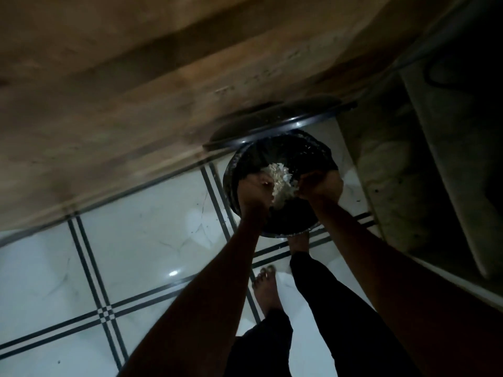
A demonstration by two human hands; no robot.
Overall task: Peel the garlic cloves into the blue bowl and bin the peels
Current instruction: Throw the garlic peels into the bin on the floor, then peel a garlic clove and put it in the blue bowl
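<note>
A round bin (pixel 304 156) lined with a black bag stands open on the floor, its lid (pixel 275 121) raised against the wall. My left hand (pixel 254 193) and my right hand (pixel 321 187) hang together over the bin's mouth. Between them sits a pale heap of garlic peels (pixel 280 180), cupped by both hands with curled fingers. The scene is dim and blurred, so single fingers are hard to make out. The blue bowl is not in view.
White floor tiles (pixel 136 240) with dark double lines spread to the left. A brown wall (pixel 136 91) rises behind the bin. A cabinet or counter side (pixel 394 172) stands at the right. My bare foot (pixel 268 289) and dark trouser leg (pixel 326 308) are below.
</note>
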